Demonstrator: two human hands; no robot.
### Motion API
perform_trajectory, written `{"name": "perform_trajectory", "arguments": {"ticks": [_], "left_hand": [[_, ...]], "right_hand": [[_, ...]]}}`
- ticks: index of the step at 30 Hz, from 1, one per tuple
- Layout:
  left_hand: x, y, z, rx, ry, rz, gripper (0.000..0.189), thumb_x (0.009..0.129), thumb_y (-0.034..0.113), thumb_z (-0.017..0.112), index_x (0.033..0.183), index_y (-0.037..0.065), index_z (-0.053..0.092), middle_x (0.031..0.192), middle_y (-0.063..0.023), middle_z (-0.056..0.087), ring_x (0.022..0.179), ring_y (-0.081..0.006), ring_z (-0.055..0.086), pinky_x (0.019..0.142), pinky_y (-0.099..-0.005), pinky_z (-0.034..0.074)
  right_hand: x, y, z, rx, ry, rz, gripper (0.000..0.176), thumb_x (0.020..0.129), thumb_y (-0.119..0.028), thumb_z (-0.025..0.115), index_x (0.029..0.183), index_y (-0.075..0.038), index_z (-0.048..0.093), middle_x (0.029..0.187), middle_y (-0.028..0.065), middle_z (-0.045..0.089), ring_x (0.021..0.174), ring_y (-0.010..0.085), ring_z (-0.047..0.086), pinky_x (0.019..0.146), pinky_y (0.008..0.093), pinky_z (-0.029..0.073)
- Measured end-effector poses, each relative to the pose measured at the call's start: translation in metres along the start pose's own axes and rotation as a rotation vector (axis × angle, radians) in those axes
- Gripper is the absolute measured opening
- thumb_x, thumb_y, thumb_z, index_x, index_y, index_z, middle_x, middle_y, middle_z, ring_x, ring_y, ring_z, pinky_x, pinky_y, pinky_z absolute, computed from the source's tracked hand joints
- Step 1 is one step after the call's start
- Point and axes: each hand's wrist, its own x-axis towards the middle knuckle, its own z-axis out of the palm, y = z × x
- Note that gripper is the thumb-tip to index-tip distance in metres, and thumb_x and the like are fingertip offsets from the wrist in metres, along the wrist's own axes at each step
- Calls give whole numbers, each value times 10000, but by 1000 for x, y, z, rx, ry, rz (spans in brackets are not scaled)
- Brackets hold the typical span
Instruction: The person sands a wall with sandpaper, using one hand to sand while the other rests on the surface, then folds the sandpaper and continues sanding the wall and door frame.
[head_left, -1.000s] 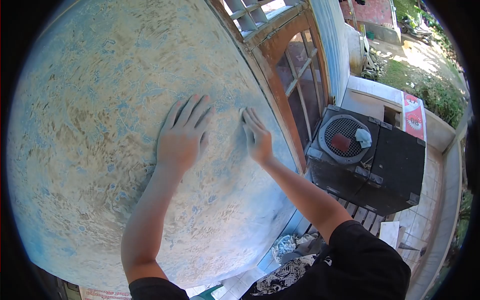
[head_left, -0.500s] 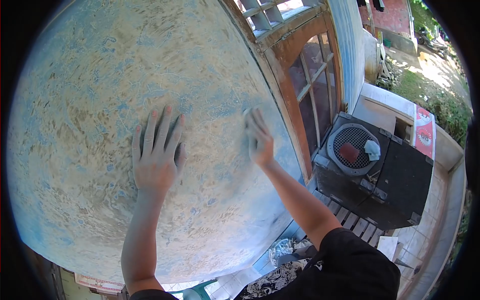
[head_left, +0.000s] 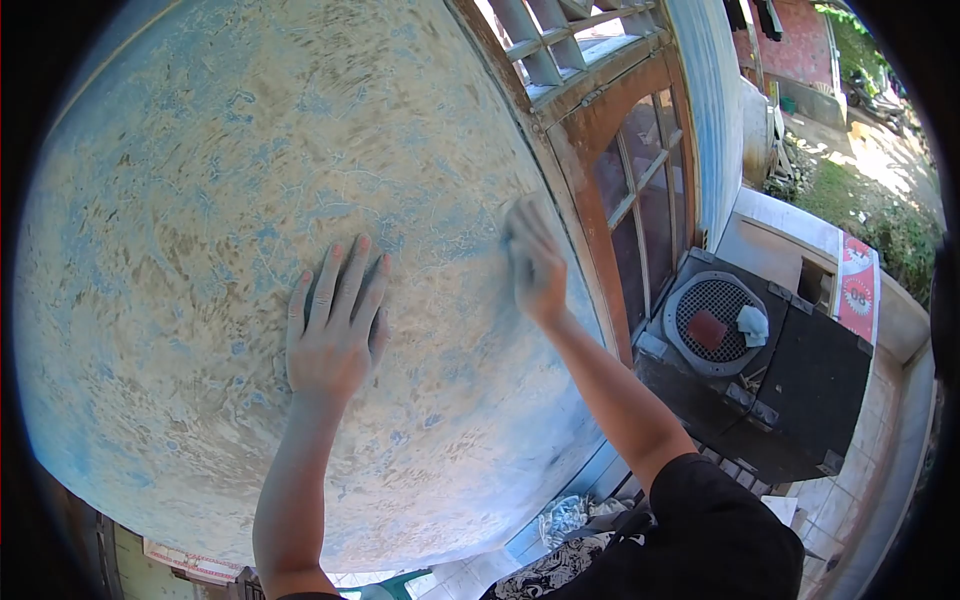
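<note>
A wall with worn, patchy blue and beige paint fills most of the head view. My left hand lies flat against it, fingers stretched and spread, holding nothing. Further right, close to the wooden frame, my right hand presses on the same wall. Its fingers are bent together and a little blurred. Whatever may be under them is hidden by the hand. Pale dust coats both hands.
A brown wooden window frame with glass panes borders the wall. On the right stands a black speaker box with a round grille, bearing a reddish-brown piece and a crumpled white cloth. A plastic bag lies below.
My right hand has slid upward along the wall. My left hand stays flat at about the same spot. The whole view has shifted slightly.
</note>
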Motion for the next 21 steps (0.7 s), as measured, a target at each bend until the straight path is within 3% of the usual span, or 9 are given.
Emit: {"name": "perform_trajectory", "arguments": {"ticks": [1, 4, 8, 9, 11, 12, 14, 17, 21], "left_hand": [[0, -1, 0, 2, -2, -3, 580, 1002, 314, 626, 1579, 296, 570, 1698, 28, 473, 1564, -201, 430, 1277, -454, 343], [1, -1, 0, -31, 23, 12, 587, 980, 289, 648, 1563, 252, 597, 1676, -16, 505, 1545, -245, 459, 1251, -486, 370], [0, -2, -1, -26, 18, 30, 558, 1005, 301, 622, 1560, 251, 593, 1685, 6, 490, 1555, -215, 442, 1266, -461, 356], [-1, -3, -2, -16, -2, 38, 550, 1023, 314, 602, 1570, 262, 577, 1700, 27, 468, 1566, -192, 422, 1282, -444, 342], [-1, -4, -1, -45, 20, 45, 547, 1013, 296, 614, 1557, 245, 594, 1684, 10, 491, 1554, -209, 442, 1266, -450, 357], [-1, -5, -1, -76, 36, 50, 544, 1002, 279, 626, 1544, 227, 611, 1668, -7, 514, 1542, -226, 462, 1249, -455, 373], [-2, -6, 0, -92, 47, 44, 543, 1004, 280, 625, 1544, 221, 609, 1669, -5, 512, 1542, -224, 461, 1249, -451, 375], [-4, -7, -1, -136, 54, 33, 547, 1001, 279, 630, 1543, 210, 606, 1671, -4, 508, 1543, -219, 457, 1247, -444, 377], [-9, -10, 1, -192, 98, 1, 540, 985, 270, 645, 1520, 201, 623, 1669, -9, 508, 1547, -212, 451, 1244, -439, 379]], "right_hand": [[15, 1, -1, 14, 141, 159, 420, 1089, -105, 579, 1497, -170, 656, 1585, 47, 596, 1528, 323, 489, 1261, 444, 399], [34, -28, 8, 6, 167, 205, 388, 1119, -145, 542, 1489, -143, 662, 1575, 61, 603, 1518, 360, 491, 1266, 472, 383], [-13, -78, 16, 176, -282, -236, 529, 1002, -83, 694, 1514, -205, 640, 1605, 21, 578, 1534, 297, 485, 1267, 438, 418], [-17, -74, 16, 174, -277, -232, 529, 1002, -83, 694, 1514, -205, 640, 1605, 21, 578, 1534, 297, 485, 1267, 438, 418], [-18, -48, 11, 24, -348, -528, 610, 938, -54, 745, 1514, -229, 643, 1614, -4, 569, 1530, 272, 493, 1260, 434, 438], [-15, -25, 19, -39, -255, -520, 525, 976, -75, 721, 1489, -176, 668, 1599, 30, 588, 1520, 285, 507, 1237, 431, 447], [10, -22, 8, 26, -57, -163, 430, 1021, -92, 683, 1450, -108, 695, 1567, 85, 614, 1507, 306, 523, 1213, 432, 452], [40, -30, 13, -54, 165, 116, 373, 1061, -85, 618, 1422, -64, 709, 1538, 130, 634, 1495, 340, 533, 1206, 439, 447], [13, -92, 24, -36, -42, -100, 411, 1025, -63, 654, 1431, -87, 711, 1546, 118, 628, 1501, 358, 523, 1204, 447, 449]]}}
